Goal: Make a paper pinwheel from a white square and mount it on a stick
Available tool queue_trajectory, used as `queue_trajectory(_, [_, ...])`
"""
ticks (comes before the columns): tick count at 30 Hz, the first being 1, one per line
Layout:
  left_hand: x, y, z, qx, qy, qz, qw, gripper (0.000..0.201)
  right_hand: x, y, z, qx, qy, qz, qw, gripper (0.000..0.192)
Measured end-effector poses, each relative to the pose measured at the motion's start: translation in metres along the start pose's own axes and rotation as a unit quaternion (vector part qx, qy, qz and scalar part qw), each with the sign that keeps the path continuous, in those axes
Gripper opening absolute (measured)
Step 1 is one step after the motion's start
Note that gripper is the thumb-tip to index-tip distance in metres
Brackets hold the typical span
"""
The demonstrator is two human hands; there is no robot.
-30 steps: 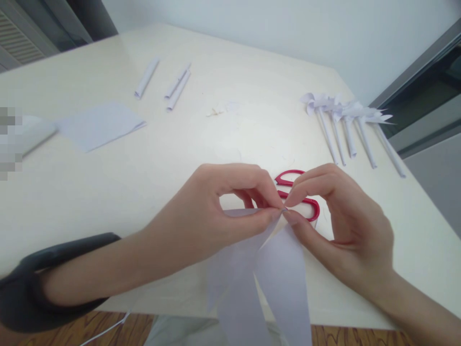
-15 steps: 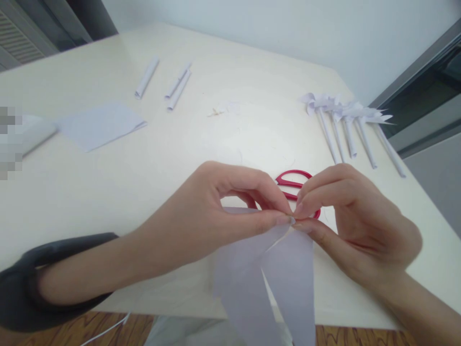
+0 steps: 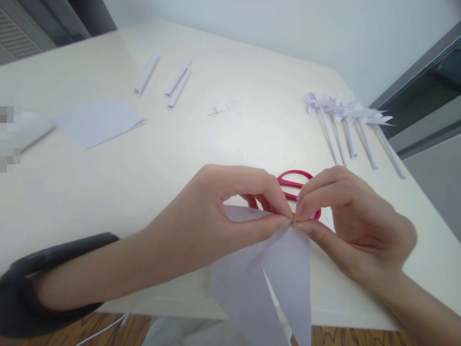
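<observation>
Your left hand and right hand meet fingertip to fingertip, both pinching the top point of a thin white paper piece held just over the near edge of the pale, smooth worktop. Below the pinch the paper fans into long pointed flaps. Behind your fingers lie red-handled scissors, partly hidden. Farther right, a row of rolled paper sticks with curled tips; far left, three plain paper rolls and a flat folded sheet.
</observation>
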State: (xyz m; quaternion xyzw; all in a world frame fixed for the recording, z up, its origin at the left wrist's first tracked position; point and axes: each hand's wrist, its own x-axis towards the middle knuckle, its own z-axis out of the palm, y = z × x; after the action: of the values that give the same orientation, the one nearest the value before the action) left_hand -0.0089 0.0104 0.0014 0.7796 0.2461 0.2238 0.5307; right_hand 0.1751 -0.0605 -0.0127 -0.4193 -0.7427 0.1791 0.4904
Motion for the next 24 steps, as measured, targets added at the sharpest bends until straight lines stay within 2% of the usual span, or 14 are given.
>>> queue_trajectory(12, [0.0005,0.0004,-0.0007,0.054,0.011,0.066,0.996,0.013,-0.0031,0.0006,0.0014,0.07,-0.026,0.074,0.994,0.019])
queue_trajectory(18, [0.0014,-0.001,-0.0005,0.053,0.005,0.08,0.995,0.011,-0.0028,-0.0033,0.0012,0.054,-0.04,0.08,0.995,0.011])
queue_trajectory(24, [-0.0016,0.0019,0.0001,0.118,0.031,0.096,0.988,0.007,-0.0007,-0.0054,0.0009,0.022,-0.041,0.123,0.991,0.004])
